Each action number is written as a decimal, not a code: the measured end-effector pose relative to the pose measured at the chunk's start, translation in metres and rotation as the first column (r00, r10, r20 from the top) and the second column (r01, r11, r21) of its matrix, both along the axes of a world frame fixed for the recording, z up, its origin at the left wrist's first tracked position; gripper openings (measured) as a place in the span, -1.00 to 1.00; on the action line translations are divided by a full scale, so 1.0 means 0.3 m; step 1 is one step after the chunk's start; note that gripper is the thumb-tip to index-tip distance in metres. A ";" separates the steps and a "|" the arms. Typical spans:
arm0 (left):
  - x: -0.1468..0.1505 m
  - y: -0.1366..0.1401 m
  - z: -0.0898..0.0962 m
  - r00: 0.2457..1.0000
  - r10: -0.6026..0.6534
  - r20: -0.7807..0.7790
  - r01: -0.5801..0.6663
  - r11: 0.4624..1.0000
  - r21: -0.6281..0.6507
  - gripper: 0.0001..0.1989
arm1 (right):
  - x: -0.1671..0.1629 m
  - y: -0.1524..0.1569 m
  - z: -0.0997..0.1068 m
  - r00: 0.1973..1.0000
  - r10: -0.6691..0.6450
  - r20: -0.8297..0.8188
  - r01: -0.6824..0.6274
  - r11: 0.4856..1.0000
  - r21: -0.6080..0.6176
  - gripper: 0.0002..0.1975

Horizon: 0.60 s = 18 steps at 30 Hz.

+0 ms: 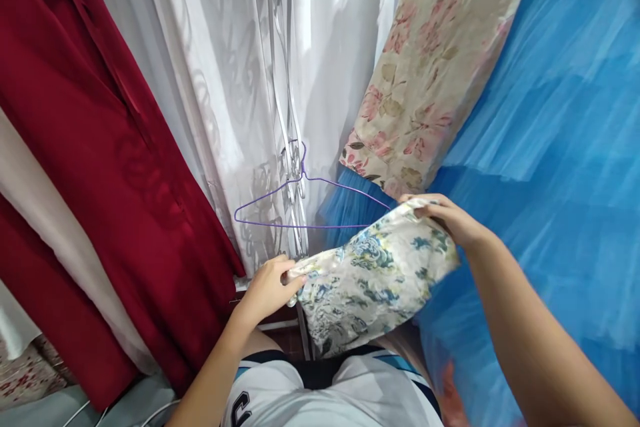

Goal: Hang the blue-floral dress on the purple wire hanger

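A white cloth with blue and green flowers (pixel 375 273) is stretched between my two hands above my lap. At its left upper corner, my left hand (pixel 270 287) pinches the edge between thumb and fingers. My right hand (pixel 447 217) grips the upper right corner, fingers closed over the fabric. Just behind the cloth hangs a purple wire hanger (pixel 270 195), its hook on a metal stand. The cloth hides the hanger's right end, and nothing hangs on the part that shows.
A white scrolled metal stand (pixel 280 80) rises in front of white curtains (pixel 215 47). Long red drapes (pixel 125 147) hang at the left. On the right are a beige panel with pink flowers (pixel 415 93) and a large blue tulle garment (pixel 560 180).
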<state>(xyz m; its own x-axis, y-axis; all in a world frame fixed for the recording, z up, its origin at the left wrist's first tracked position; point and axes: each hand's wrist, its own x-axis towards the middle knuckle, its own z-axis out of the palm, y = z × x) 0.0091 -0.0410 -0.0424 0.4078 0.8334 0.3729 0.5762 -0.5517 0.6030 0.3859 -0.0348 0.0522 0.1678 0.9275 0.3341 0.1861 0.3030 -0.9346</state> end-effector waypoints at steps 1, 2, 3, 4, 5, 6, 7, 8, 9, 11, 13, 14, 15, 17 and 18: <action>0.003 -0.006 0.009 0.998 0.021 0.056 -0.022 0.999 0.023 -0.67 | -0.025 0.045 0.026 0.993 0.116 -0.019 -0.116 0.992 -0.038 -0.79; 0.006 -0.011 0.015 0.991 0.021 0.129 -0.025 0.999 0.029 -0.69 | -0.052 0.087 0.048 0.973 0.228 -0.044 -0.231 0.971 -0.068 -0.76; 0.005 -0.016 0.019 0.976 0.004 0.220 -0.007 1.000 0.014 -0.71 | -0.081 0.125 0.065 0.949 0.306 -0.068 -0.311 0.947 -0.079 -0.74; -0.002 -0.019 0.021 0.945 -0.016 0.328 0.026 0.999 -0.026 -0.75 | -0.111 0.159 0.077 0.941 0.329 -0.083 -0.335 0.940 -0.068 -0.73; -0.014 -0.020 0.022 0.894 -0.027 0.447 0.075 0.993 -0.089 -0.79 | -0.140 0.188 0.085 0.935 0.342 -0.096 -0.349 0.935 -0.062 -0.73; -0.031 -0.019 0.023 0.825 -0.022 0.564 0.137 0.977 -0.163 -0.80 | -0.167 0.213 0.090 0.928 0.355 -0.114 -0.363 0.930 -0.062 -0.72; -0.054 -0.017 0.024 0.746 0.000 0.666 0.207 0.951 -0.232 -0.79 | -0.192 0.234 0.092 0.921 0.366 -0.132 -0.377 0.924 -0.066 -0.71; -0.079 -0.013 0.025 0.672 0.024 0.740 0.277 0.919 -0.281 -0.77 | -0.214 0.250 0.091 0.915 0.376 -0.148 -0.389 0.919 -0.071 -0.70; -0.105 -0.010 0.027 0.625 0.036 0.780 0.335 0.890 -0.309 -0.74 | -0.231 0.264 0.088 0.909 0.386 -0.156 -0.402 0.912 -0.082 -0.69; -0.152 -0.004 0.030 0.661 -0.012 0.750 0.387 0.862 -0.328 -0.68 | -0.252 0.284 0.079 0.900 0.408 -0.151 -0.426 0.898 -0.111 -0.68; -0.188 0.003 0.027 0.820 -0.068 0.568 0.290 0.905 -0.311 -0.65 | -0.255 0.298 0.070 0.902 0.410 -0.134 -0.427 0.894 -0.135 -0.67; -0.203 0.009 0.022 0.894 -0.057 0.444 0.194 0.943 -0.269 -0.64 | -0.253 0.302 0.067 0.905 0.405 -0.131 -0.422 0.894 -0.149 -0.65; -0.218 0.020 0.013 0.942 -0.018 0.334 0.091 0.975 -0.203 -0.64 | -0.250 0.305 0.066 0.908 0.397 -0.134 -0.415 0.895 -0.161 -0.63; -0.256 0.060 -0.006 0.976 0.061 0.211 -0.050 0.997 -0.055 -0.67 | -0.247 0.307 0.069 0.911 0.381 -0.156 -0.406 0.896 -0.182 -0.59; -0.281 0.091 -0.013 0.978 0.077 0.196 -0.080 0.997 0.007 -0.71 | -0.249 0.304 0.073 0.910 0.381 -0.166 -0.409 0.891 -0.196 -0.59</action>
<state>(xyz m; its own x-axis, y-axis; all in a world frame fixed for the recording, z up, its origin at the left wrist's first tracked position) -0.0751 -0.0135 -0.0464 0.2596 0.8538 0.4513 0.4897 -0.5192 0.7004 0.3113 0.0564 0.0741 -0.2020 0.9728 0.1135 -0.0234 0.1110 -0.9935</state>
